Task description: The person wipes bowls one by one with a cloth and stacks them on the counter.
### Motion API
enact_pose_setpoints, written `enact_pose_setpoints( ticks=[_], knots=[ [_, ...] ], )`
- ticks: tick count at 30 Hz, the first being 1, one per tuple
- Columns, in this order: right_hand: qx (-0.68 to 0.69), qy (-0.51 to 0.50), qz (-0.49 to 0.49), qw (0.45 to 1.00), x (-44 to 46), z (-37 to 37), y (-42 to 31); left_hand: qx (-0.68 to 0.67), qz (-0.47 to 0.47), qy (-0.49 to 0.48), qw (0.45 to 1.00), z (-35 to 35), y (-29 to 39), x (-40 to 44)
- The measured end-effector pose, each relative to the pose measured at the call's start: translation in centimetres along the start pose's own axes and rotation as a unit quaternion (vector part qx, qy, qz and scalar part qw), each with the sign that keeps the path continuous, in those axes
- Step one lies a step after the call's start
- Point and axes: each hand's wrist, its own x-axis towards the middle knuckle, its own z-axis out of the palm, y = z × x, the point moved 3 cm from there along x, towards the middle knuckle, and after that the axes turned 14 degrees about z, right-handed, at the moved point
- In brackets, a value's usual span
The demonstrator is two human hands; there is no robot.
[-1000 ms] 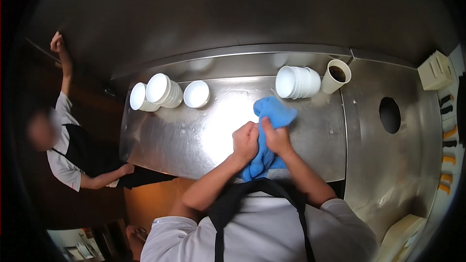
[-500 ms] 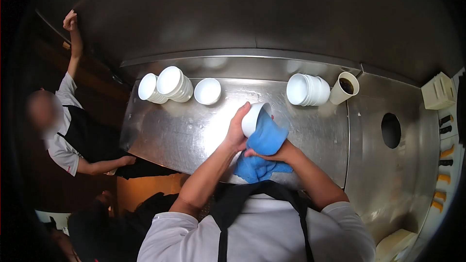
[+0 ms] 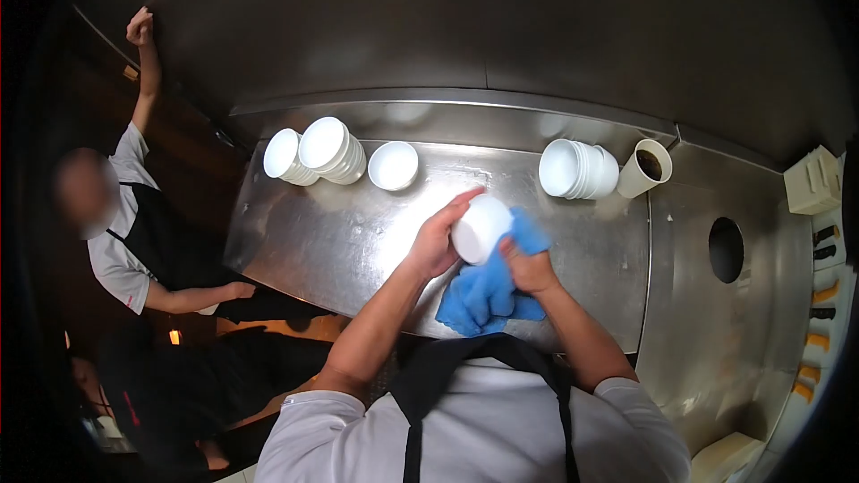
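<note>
In the head view my left hand (image 3: 440,237) is closed round the left side of a white bowl (image 3: 480,231), held over the steel counter in front of me. The bowl is tilted, its rounded outside facing up. On the bowl's right side, my right hand (image 3: 530,266) grips a blue cloth (image 3: 483,293) and presses it against the bowl. Part of the cloth hangs down to the counter's near edge, and its upper end is blurred.
Stacks of white bowls (image 3: 329,150) and a single white bowl (image 3: 394,166) stand at the back left. Back right are another bowl stack (image 3: 577,169) and a cream cup (image 3: 645,168) with dark contents. A round hole (image 3: 726,250) and hanging knives (image 3: 823,252) lie right. Two people are left.
The bowl has turned from showing its opening with cloth inside to showing its outside. My right hand has moved up from beneath to the bowl's right side with the cloth.
</note>
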Motion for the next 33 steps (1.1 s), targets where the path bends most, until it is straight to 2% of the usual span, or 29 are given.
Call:
enact_pose_setpoints(
  ticks=[3,6,7,8,9,10,11,13,14,15,18,19,20,21,22,23,24,25,28,29,33],
  knots=[
    [0.164,0.139,0.190,0.958,2.4,-3.1,0.9,-0.017,0.011,-0.077,0.997,0.7,0.3,-0.7],
    [0.224,0.154,0.248,0.930,3.0,-3.0,0.8,0.169,0.098,-0.093,0.976,1.7,-0.5,-1.6],
    [0.231,0.162,0.271,0.920,1.9,-1.9,-1.4,0.267,0.086,-0.090,0.955,1.9,-0.8,-1.7],
    [0.195,0.167,0.232,0.938,1.6,-1.0,-1.6,0.438,0.158,-0.086,0.880,2.6,-0.8,-1.7],
    [0.158,0.169,0.194,0.953,0.9,-0.2,-1.6,0.542,0.257,-0.133,0.789,2.1,-1.2,-1.6],
    [0.122,0.171,0.151,0.966,0.6,0.6,-1.8,0.630,0.349,-0.178,0.671,2.1,-1.1,-1.5],
    [0.083,0.183,-0.048,0.978,1.3,1.2,-1.5,0.608,0.362,-0.206,0.676,2.1,-1.2,-1.4],
    [0.107,0.096,0.039,0.989,2.0,-0.5,-0.6,0.563,0.374,-0.263,0.689,2.9,-0.9,-2.7],
    [0.119,0.054,0.084,0.988,2.2,-1.3,-0.3,0.560,0.395,-0.257,0.682,3.2,-0.9,-3.1],
    [0.366,-0.076,0.209,0.904,3.5,-1.0,-0.5,0.556,0.418,-0.250,0.673,3.6,-0.9,-3.2],
    [0.451,-0.112,0.243,0.851,3.5,1.3,-1.1,0.553,0.514,-0.215,0.620,3.2,-0.4,-1.9],
    [0.334,-0.061,0.269,0.901,3.7,0.4,2.0,0.553,0.543,-0.196,0.601,2.8,-0.2,-1.6],
    [0.211,-0.016,0.302,0.930,3.9,-0.4,5.0,0.595,0.527,-0.176,0.581,2.4,1.1,-1.0],
    [0.187,-0.011,0.253,0.949,2.3,1.1,2.0,0.639,0.507,-0.142,0.561,1.3,2.3,0.0],
    [0.162,-0.005,0.203,0.966,0.8,2.6,-1.4,0.659,0.526,-0.077,0.532,0.0,3.2,0.9],
    [0.164,-0.034,0.178,0.970,0.8,2.6,-1.6,0.698,0.514,-0.041,0.498,-1.6,4.1,1.8],
    [0.169,-0.061,0.152,0.972,0.8,2.6,-1.9,0.725,0.477,-0.019,0.496,-2.9,5.1,2.5],
    [0.173,-0.087,0.125,0.973,0.9,2.5,-2.1,0.746,0.475,0.017,0.466,-4.2,5.8,3.1],
    [0.211,-0.018,0.215,0.953,1.2,1.1,-1.0,0.798,0.409,0.051,0.440,-8.6,6.2,4.7],
    [0.226,-0.011,0.204,0.952,1.2,0.8,-0.7,0.813,0.389,0.053,0.430,-9.5,5.9,5.0],
    [0.233,0.003,0.200,0.952,0.6,-0.2,-0.6,0.829,0.335,0.057,0.444,-10.5,4.8,5.5]
  ],
)
